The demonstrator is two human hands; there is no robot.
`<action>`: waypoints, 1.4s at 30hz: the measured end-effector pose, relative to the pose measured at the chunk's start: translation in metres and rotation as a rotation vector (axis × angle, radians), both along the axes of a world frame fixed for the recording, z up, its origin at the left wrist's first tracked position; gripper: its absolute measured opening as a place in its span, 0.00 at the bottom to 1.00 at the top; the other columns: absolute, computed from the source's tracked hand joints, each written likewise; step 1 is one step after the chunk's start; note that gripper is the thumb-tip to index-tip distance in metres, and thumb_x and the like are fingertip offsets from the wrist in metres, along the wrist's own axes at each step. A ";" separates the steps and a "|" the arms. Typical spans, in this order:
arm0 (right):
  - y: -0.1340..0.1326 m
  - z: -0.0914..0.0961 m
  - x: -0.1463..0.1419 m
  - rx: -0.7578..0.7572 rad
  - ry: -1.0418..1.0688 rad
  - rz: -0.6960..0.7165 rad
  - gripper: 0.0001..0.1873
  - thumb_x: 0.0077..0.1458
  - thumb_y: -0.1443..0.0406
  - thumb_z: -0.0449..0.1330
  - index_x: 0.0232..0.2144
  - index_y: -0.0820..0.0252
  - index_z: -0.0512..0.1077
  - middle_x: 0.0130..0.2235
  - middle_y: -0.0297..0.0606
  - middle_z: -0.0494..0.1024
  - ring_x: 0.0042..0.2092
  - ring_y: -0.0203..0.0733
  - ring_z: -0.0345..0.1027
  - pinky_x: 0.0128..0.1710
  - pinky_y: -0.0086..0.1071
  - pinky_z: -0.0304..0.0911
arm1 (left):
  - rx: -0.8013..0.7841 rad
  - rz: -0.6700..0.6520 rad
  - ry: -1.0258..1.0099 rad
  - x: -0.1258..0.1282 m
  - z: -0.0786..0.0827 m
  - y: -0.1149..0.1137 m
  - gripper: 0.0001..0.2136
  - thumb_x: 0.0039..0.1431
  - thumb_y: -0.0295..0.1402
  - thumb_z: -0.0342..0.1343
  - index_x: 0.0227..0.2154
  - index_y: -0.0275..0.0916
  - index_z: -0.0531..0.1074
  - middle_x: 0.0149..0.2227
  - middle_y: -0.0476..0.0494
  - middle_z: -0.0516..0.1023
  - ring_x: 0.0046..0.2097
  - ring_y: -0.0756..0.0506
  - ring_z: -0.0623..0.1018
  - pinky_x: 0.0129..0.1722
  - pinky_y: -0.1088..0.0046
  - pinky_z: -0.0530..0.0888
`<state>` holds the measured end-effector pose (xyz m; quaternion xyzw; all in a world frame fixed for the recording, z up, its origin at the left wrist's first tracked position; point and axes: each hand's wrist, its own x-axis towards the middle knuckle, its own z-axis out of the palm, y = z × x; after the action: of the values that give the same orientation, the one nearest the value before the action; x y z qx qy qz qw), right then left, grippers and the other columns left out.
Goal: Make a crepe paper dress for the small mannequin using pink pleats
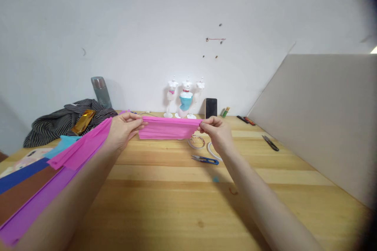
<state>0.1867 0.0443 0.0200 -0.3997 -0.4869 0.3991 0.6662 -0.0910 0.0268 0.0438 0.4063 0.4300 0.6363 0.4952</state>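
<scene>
A strip of pink crepe paper [169, 128] is stretched level above the table, folded along its top edge. My left hand [125, 127] pinches its left end between thumb and fingers. At the other end, my right hand [216, 130] pinches the upper corner. Behind the strip stand three small white dress-form mannequins; the middle mannequin [186, 102] wears a turquoise wrap, and the left mannequin [171, 92] has a pink band. Below my right hand lie blue thread snips [205, 160], a ring of wire [196, 142] and a white ring [212, 152], partly hidden by that hand.
More pink paper [85, 145] lies at left over purple, brown and blue sheets. Behind it are a striped cloth [55, 121], a gold packet [84, 121] and a flask [101, 92]. A phone [211, 107] leans against the wall; a dark cutter [270, 143] lies right.
</scene>
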 end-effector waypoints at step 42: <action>-0.004 0.002 -0.002 0.002 -0.119 -0.049 0.07 0.35 0.66 0.67 0.17 0.59 0.71 0.18 0.34 0.76 0.20 0.35 0.66 0.23 0.29 0.63 | 0.010 -0.003 -0.079 -0.002 -0.001 0.004 0.14 0.29 0.28 0.72 0.20 0.34 0.73 0.21 0.49 0.77 0.25 0.52 0.79 0.29 0.83 0.76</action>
<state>0.1850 0.0407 0.0225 -0.4339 -0.5160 0.3580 0.6460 -0.0935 0.0304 0.0431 0.3841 0.4061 0.6533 0.5106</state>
